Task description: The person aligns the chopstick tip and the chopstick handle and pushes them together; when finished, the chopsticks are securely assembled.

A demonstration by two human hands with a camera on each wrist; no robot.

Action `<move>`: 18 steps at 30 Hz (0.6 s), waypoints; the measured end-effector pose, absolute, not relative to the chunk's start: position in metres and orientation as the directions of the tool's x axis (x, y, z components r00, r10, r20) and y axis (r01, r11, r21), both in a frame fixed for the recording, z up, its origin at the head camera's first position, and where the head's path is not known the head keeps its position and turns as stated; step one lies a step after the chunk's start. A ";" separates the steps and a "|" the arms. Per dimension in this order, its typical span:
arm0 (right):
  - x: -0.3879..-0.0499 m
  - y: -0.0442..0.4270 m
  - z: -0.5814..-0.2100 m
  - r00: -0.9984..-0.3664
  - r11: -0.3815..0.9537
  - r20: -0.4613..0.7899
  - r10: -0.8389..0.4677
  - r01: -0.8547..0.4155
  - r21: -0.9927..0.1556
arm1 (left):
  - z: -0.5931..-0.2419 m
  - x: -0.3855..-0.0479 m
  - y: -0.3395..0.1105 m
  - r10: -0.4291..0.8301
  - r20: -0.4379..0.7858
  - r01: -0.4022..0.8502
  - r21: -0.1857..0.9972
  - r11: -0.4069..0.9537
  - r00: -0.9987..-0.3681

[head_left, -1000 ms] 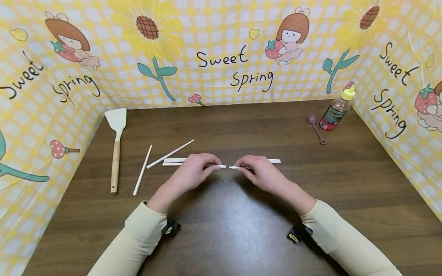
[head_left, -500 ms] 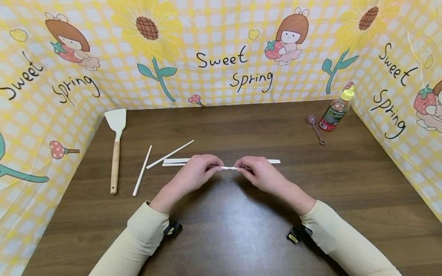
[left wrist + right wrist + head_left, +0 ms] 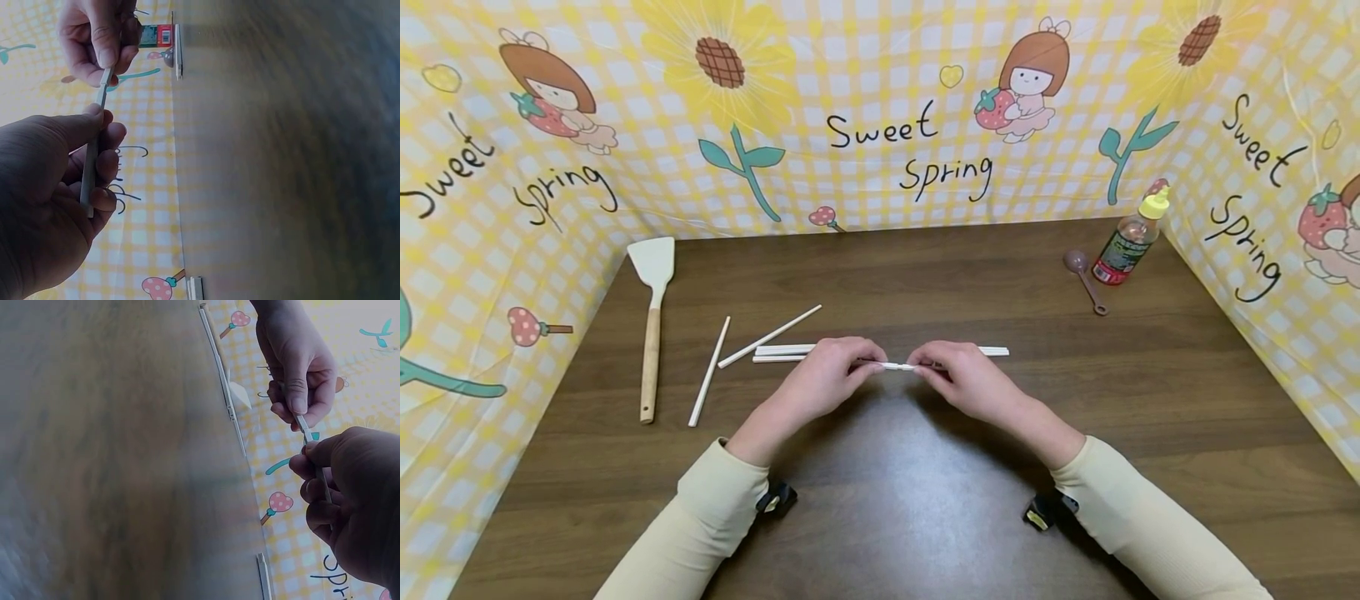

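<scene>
My left hand (image 3: 829, 373) pinches a thin white stick (image 3: 90, 169) between thumb and fingers; its rear part lies along the palm in the left wrist view. Opposite, my right hand (image 3: 964, 377) pinches another white stick (image 3: 324, 481). The tips of the two sticks meet end to end in the small space between the hands; whether they are joined I cannot tell. Behind the hands lie long white sticks (image 3: 782, 350), their middle hidden and their right end (image 3: 996, 351) showing past my right hand.
Two separate white sticks, one upright in view (image 3: 709, 371) and one slanted (image 3: 771, 335), lie left of the hands. Further left is a spatula (image 3: 652, 333). A brown spoon (image 3: 1086, 279) and a yellow-capped bottle (image 3: 1126, 246) are at the back right. Patterned cloth (image 3: 880, 100) surrounds the table.
My left hand has shifted slightly right, closing the gap between the stick tips, which now meet. My right hand has barely moved.
</scene>
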State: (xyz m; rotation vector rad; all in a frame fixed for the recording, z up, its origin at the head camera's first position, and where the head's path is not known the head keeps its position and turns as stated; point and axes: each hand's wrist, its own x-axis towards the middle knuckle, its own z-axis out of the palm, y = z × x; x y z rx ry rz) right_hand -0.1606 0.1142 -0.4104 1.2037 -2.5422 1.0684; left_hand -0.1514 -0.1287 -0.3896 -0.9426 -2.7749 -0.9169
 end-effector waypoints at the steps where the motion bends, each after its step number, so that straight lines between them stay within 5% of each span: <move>1: -0.160 0.114 -0.411 -0.680 0.435 0.391 -0.620 -0.713 -0.550 | -0.390 -0.151 -0.129 0.533 0.249 0.576 0.517 0.633 -0.809; 18: -0.158 0.114 -0.411 -0.678 0.444 0.424 -0.600 -0.724 -0.528 | -0.392 -0.149 -0.126 0.540 0.294 0.611 0.477 0.632 -0.789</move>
